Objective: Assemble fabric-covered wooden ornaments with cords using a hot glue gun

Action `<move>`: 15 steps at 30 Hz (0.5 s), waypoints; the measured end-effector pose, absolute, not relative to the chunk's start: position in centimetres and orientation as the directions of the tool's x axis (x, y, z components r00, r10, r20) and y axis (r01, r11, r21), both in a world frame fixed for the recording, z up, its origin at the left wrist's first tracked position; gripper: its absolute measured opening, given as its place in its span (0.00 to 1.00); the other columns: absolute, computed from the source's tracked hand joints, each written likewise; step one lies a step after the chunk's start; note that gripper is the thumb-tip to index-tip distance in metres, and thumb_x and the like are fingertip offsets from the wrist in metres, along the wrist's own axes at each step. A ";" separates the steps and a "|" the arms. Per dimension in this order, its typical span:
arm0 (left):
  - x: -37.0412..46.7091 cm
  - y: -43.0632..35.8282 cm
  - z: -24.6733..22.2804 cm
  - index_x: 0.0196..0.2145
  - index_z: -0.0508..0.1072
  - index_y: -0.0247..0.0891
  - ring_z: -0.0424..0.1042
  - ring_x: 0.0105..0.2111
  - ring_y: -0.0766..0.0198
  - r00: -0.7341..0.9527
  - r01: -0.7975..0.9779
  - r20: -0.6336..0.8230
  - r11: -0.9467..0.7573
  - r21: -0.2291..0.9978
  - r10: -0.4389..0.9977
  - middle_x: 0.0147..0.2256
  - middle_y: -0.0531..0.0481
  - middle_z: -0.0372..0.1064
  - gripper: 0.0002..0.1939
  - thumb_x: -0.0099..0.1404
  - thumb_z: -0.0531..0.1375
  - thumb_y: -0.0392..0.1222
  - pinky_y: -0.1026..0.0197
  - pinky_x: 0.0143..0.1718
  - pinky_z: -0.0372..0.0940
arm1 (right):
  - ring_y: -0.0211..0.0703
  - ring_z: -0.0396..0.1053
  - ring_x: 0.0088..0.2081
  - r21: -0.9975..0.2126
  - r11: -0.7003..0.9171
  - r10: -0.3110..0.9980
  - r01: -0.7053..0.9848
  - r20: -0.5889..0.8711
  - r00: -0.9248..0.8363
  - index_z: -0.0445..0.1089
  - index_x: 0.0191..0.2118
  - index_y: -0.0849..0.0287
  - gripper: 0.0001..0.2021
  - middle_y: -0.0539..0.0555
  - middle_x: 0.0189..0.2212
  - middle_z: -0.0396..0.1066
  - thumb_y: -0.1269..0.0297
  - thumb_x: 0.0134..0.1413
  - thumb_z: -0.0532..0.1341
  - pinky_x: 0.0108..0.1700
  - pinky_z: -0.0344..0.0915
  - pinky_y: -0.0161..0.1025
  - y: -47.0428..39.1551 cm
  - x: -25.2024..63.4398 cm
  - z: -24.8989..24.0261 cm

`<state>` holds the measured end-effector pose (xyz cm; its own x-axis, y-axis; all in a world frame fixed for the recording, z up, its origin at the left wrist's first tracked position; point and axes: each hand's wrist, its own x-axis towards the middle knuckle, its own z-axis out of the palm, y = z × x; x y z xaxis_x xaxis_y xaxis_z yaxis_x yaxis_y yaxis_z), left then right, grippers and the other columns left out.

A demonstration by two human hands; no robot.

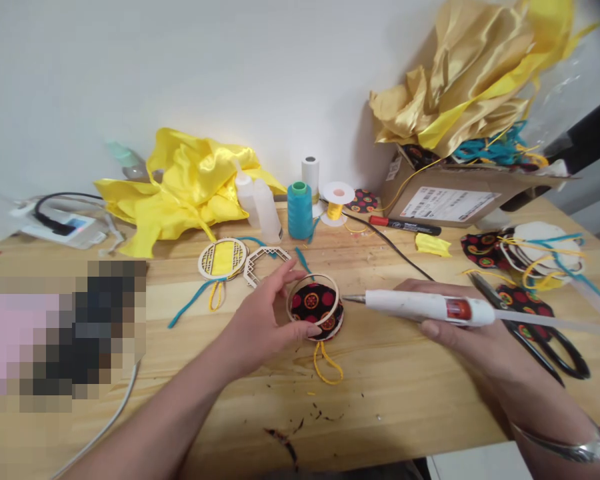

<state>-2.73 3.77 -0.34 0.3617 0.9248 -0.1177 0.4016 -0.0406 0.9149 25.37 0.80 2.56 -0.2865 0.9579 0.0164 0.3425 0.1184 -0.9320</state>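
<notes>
Soft, bright indoor light washed over a plain white painted wall (230, 73) and a pale wooden tabletop (190, 420), glinting off crumpled yellow satin cloth (195, 183) and a curved silver metal bracelet (563, 449), while a diffuse shadow lay beside the right hand (463, 340). Wide-angle distortion slanted the tabletop's far edge at right; coarse pixelation masked the left side, and fine print on a white paper label (447, 203) blurred.
</notes>
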 end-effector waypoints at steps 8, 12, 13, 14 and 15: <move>-2.8 4.3 -0.2 0.60 0.53 0.40 0.60 0.58 0.51 0.299 0.249 -0.159 0.083 0.965 0.941 0.57 0.39 0.63 0.42 0.51 0.67 0.42 0.46 0.59 0.52 | 0.42 0.61 0.30 -0.794 0.403 0.828 0.455 0.105 -0.550 0.65 0.25 0.58 0.09 0.51 0.24 0.64 0.61 0.51 0.63 0.33 0.60 0.41 0.8 24.0 2.5; -2.7 4.3 0.0 0.60 0.53 0.39 0.60 0.57 0.51 0.297 0.209 -0.181 0.121 0.970 0.937 0.57 0.39 0.62 0.43 0.50 0.67 0.42 0.45 0.58 0.51 | 0.40 0.58 0.28 -0.752 0.473 0.814 0.458 0.174 -0.555 0.62 0.23 0.57 0.12 0.48 0.21 0.58 0.62 0.50 0.64 0.35 0.59 0.41 0.8 23.5 1.7; -2.7 4.3 0.0 0.60 0.53 0.39 0.60 0.57 0.51 0.295 0.213 -0.187 0.127 0.969 0.937 0.57 0.39 0.62 0.43 0.50 0.68 0.43 0.45 0.58 0.51 | 0.39 0.57 0.27 -0.745 0.490 0.808 0.453 0.194 -0.556 0.61 0.22 0.57 0.13 0.47 0.20 0.57 0.62 0.49 0.64 0.35 0.59 0.41 0.8 23.5 1.5; -2.6 4.3 0.1 0.60 0.53 0.39 0.60 0.57 0.50 0.297 0.221 -0.191 0.127 0.967 0.936 0.57 0.38 0.62 0.43 0.50 0.68 0.43 0.45 0.58 0.51 | 0.39 0.56 0.27 -0.737 0.506 0.802 0.448 0.210 -0.559 0.60 0.22 0.57 0.13 0.47 0.20 0.57 0.62 0.49 0.65 0.35 0.59 0.41 0.8 23.4 1.4; -2.6 4.3 0.1 0.60 0.53 0.39 0.60 0.57 0.50 0.299 0.232 -0.191 0.123 0.965 0.935 0.57 0.38 0.61 0.43 0.50 0.68 0.44 0.45 0.58 0.50 | 0.38 0.56 0.26 -0.730 0.518 0.796 0.446 0.221 -0.564 0.60 0.22 0.58 0.14 0.47 0.19 0.56 0.62 0.49 0.65 0.34 0.58 0.41 0.9 23.4 1.3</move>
